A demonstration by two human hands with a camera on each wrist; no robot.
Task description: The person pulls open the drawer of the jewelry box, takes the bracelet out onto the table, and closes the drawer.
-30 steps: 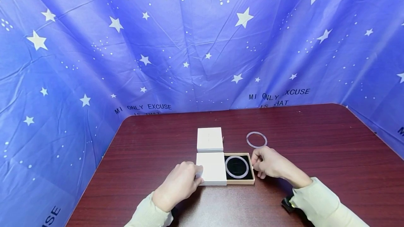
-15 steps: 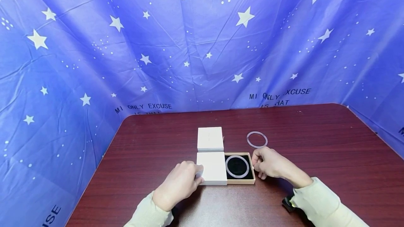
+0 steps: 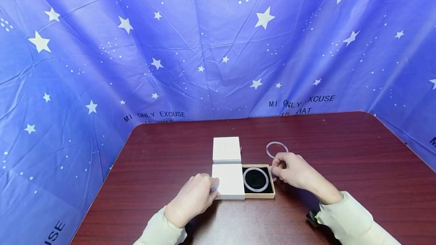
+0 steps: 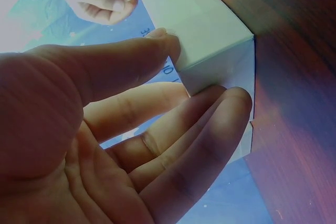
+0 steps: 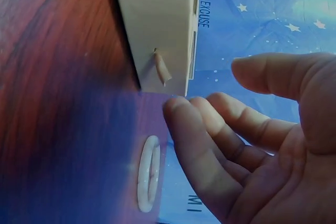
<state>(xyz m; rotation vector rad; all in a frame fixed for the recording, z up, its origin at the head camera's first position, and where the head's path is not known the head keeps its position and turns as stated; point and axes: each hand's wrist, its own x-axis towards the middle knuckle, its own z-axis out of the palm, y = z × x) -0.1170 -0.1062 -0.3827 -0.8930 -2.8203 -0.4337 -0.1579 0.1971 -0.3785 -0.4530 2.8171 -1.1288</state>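
A white sliding box point(image 3: 228, 180) lies on the table with its tan drawer point(image 3: 260, 196) pulled out to the right. Inside the drawer, on black padding, is a pale lavender bangle point(image 3: 256, 190). My left hand point(image 3: 194, 199) grips the left end of the box, thumb at one edge and fingers against the side in the left wrist view. Just right of the drawer, my right hand point(image 3: 294, 169) is apart from it, thumb and fingers spread with nothing between them in the right wrist view. A small ribbon tab point(image 5: 163, 71) sticks out from the drawer's end.
Behind the open box stands a second white box point(image 3: 226, 149), apparently against it. Another lavender bangle point(image 3: 267, 151) lies on the dark red table point(image 3: 163, 150), partly hidden behind my right hand. A blue star-patterned curtain point(image 3: 204, 48) hangs around the table.
My right hand has let go of the ribbon tab and moved slightly up and away from the drawer's end. My left hand, the box and the drawer have stayed in place.
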